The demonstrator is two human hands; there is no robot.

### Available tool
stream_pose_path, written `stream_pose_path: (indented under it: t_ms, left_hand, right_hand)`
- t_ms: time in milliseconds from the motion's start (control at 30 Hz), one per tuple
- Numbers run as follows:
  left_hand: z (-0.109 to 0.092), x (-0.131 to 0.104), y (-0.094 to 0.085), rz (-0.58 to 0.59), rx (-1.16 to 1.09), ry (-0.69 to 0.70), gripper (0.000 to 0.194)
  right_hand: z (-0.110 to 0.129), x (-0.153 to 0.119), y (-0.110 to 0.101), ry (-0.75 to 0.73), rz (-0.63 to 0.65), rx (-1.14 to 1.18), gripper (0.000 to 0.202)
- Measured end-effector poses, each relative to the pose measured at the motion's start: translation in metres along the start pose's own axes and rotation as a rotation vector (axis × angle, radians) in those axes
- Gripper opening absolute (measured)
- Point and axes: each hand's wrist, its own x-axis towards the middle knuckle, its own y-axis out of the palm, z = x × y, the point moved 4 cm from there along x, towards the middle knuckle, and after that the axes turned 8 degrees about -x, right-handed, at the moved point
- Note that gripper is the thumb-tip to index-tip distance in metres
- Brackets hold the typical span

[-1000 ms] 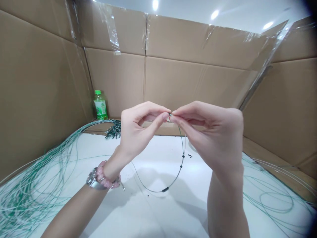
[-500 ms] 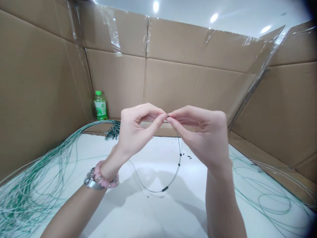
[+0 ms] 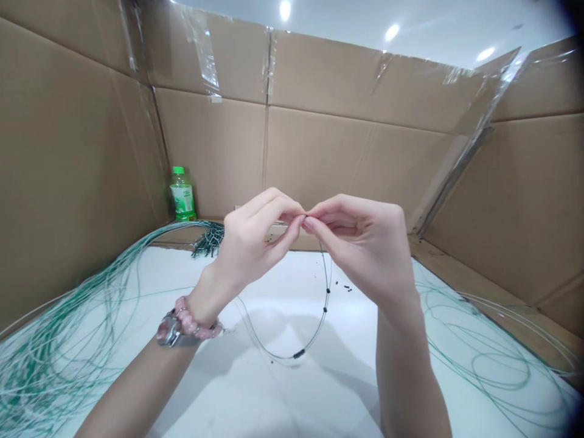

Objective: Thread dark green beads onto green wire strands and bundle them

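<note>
A thin green cord (image 3: 318, 330) hangs in a loop below my hands. It carries a cluster of small black beads (image 3: 299, 353) near its lowest part and two single beads higher on the right side. My left hand (image 3: 250, 240) is closed in a pinch at one end of the loop, with a pink bead bracelet and a watch on its wrist. Touching it tip to tip, my right hand (image 3: 367, 243) pinches the other side of the loop. The fingertips hide whatever lies between them.
Several loose black beads (image 3: 347, 288) lie on the white table (image 3: 274, 401). A bundle of green cords (image 3: 50, 353) fills the left side, and more cord coils (image 3: 497, 365) lie at right. A green bottle (image 3: 183, 198) stands at the back left against cardboard walls (image 3: 342, 140).
The fingertips have come closer together, and the small dark spot between them is now covered. My right hand has shifted slightly left, and the hanging loop's beads sit a little lower.
</note>
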Motion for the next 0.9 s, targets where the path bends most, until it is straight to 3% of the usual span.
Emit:
stream_pose_path:
  t_ms: [133, 300, 333, 500, 733, 900]
  left_hand:
    - [0.001, -0.001, 0.000, -0.023, 0.018, 0.006, 0.008]
    - [0.004, 0.000, 0.000, -0.025, 0.006, -0.040, 0.008]
    - [0.005, 0.000, 0.000, -0.013, -0.001, -0.052, 0.008]
    - [0.009, -0.001, 0.004, 0.034, -0.070, -0.120, 0.005]
    - [0.014, -0.004, 0.008, 0.072, -0.277, -0.338, 0.006]
    - [0.023, -0.006, 0.013, 0.069, -0.580, -0.576, 0.012]
  right_hand:
    - [-0.002, 0.000, -0.005, 0.046, 0.003, -0.014, 0.006]
    - [-0.011, -0.002, -0.012, 0.143, 0.351, -0.166, 0.006]
    - [-0.012, -0.002, -0.014, 0.139, 0.364, -0.173, 0.005]
    - [-0.008, 0.003, -0.015, 0.061, 0.134, -0.065, 0.008]
    - [-0.009, 0.003, -0.008, 0.097, 0.123, -0.020, 0.010]
    - [-0.008, 0.004, -0.006, 0.084, 0.137, -0.027, 0.011]
